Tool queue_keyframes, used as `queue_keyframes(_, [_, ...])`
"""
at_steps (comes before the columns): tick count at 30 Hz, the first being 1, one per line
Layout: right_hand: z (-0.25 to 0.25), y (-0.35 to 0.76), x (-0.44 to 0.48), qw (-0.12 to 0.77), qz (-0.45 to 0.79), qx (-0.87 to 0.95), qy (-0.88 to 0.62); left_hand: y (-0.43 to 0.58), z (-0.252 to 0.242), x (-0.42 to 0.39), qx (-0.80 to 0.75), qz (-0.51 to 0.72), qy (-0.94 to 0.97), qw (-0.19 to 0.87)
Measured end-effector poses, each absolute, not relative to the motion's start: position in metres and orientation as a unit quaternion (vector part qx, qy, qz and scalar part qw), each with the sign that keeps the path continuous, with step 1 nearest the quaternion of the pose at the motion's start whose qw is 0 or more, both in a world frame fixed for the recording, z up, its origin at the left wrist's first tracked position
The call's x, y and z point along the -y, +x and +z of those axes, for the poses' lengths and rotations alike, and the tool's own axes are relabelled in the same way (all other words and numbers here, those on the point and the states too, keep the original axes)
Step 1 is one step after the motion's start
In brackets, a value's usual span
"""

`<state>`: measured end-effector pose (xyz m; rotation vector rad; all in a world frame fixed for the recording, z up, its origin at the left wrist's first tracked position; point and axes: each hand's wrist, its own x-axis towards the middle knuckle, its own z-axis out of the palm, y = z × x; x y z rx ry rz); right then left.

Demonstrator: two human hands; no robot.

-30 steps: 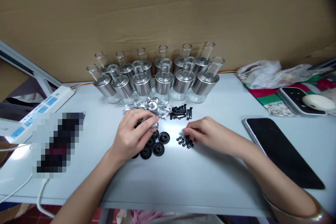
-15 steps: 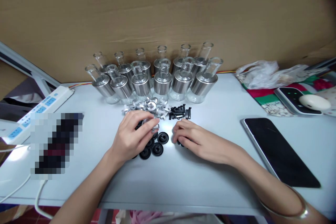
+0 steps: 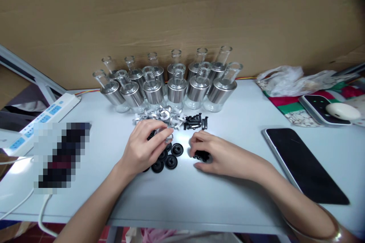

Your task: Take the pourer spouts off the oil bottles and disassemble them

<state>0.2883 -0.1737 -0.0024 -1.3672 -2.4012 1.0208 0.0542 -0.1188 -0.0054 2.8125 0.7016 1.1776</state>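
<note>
My left hand (image 3: 142, 146) is closed on a shiny silver metal cap (image 3: 170, 138), which shows past the fingertips and is partly covered by them. Beneath and beside that hand lie several round black discs (image 3: 171, 161) with raised centres. My right hand (image 3: 212, 152) rests on the table with its thumb and fingers apart, curved around a pile of small black parts (image 3: 202, 155). Just behind the hands are a heap of silver metal fittings (image 3: 164, 114) and a cluster of narrow black plastic pieces (image 3: 194, 121).
Two rows of glass bottles with steel sleeves (image 3: 176, 89) stand at the back before a cardboard wall (image 3: 182, 15). A power strip (image 3: 42, 121) and a pixelated phone-like item (image 3: 61, 157) lie left. A large phone (image 3: 303, 165) and a plastic bag (image 3: 288, 79) lie right.
My right hand's thumb and fingers have spread apart, uncovering more of the small black parts. The left hand keeps the metal cap in the same spot.
</note>
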Motion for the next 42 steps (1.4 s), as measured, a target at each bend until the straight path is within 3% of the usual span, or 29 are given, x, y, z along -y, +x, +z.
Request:
queue_keyframes(28, [-0.005,0.312,0.171,0.033,0.403,0.738,-0.54,0.055,-0.008,0.118,-0.218,0.373,0.902,0.021])
queue_keyframes(36, [-0.007,0.311,0.171,0.054,0.354,0.762,-0.54,0.059,-0.01,0.121,-0.213,0.378,0.9,0.027])
queue_keyframes(39, [-0.001,0.31,0.172,0.099,0.336,0.769,-0.536,0.063,-0.011,0.127,-0.222,0.403,0.884,0.079])
queue_keyframes(42, [0.005,0.306,0.171,0.222,0.283,0.774,-0.521,0.066,-0.012,0.131,-0.219,0.44,0.859,0.145])
